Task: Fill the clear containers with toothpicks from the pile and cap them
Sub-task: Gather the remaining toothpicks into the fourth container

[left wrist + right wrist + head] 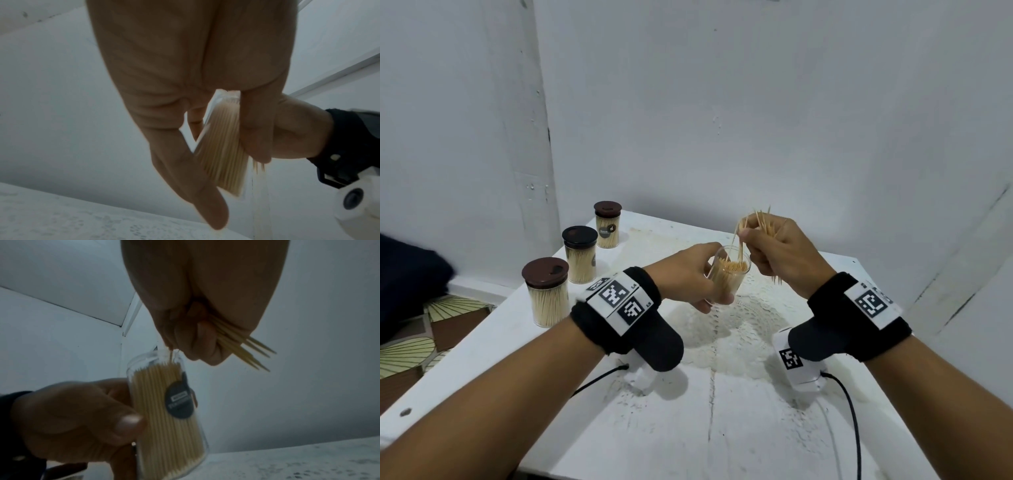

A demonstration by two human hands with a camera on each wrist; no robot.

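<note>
Your head camera looks forward and down from above the table (722,428), at both hands and the wall corner behind. Each wrist camera sits very close under its palm and looks along the fingers, upward to the wall. All three views share the jar (729,274) (222,154) (170,418) held between the hands.

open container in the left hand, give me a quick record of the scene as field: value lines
open container: clear, uncapped, tilted, nearly full of toothpicks
left hand: grip wrapped round the open container, held above the table
right hand: pinches a loose bunch of toothpicks at the container mouth
label: dark round sticker on the container wall
capped containers: three with dark lids, full, in a row on the table's left side
cap for open container: not visible
</note>
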